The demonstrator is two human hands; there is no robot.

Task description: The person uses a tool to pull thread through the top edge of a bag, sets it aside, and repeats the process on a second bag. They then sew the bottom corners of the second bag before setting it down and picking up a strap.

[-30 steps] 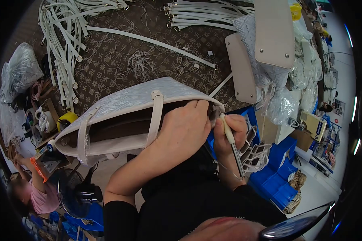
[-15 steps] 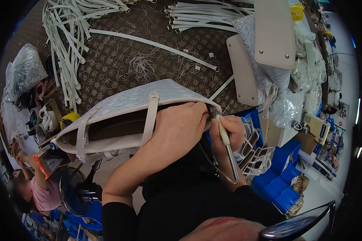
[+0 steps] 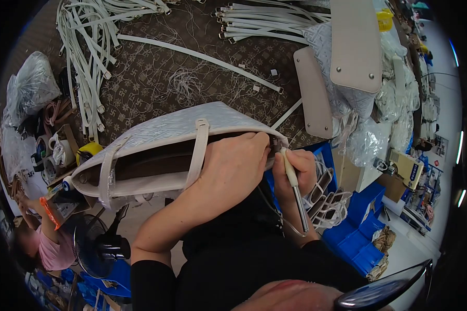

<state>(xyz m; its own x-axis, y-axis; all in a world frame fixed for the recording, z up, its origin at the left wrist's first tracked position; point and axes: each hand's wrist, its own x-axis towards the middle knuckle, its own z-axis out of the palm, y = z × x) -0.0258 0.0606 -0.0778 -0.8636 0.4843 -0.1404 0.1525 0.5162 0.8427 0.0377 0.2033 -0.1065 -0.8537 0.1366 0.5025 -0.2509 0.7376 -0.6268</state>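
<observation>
A white patterned tote bag [image 3: 161, 129] with a brown lining lies on its side at the table's near edge, mouth toward me. My left hand [image 3: 233, 163] grips its rim at the right end, fingers curled over the edge next to a white handle strap [image 3: 198, 150]. My right hand [image 3: 296, 173] holds a pen-like tool [image 3: 294, 189] with a cream grip and a metal shaft; its tip touches the bag's right corner. A thin cord trails down from the tool.
Bundles of white straps [image 3: 83, 57] and loose threads lie on the brown patterned table [image 3: 155, 72]. Beige bag panels [image 3: 354, 41] stand at the right. Blue bins [image 3: 360, 215] sit lower right, tape rolls [image 3: 88, 150] at left. Another person [image 3: 33, 243] and a fan [image 3: 96, 243] are lower left.
The bag, my hands and the tool have shifted only slightly; the tool tip stays at the bag's right corner.
</observation>
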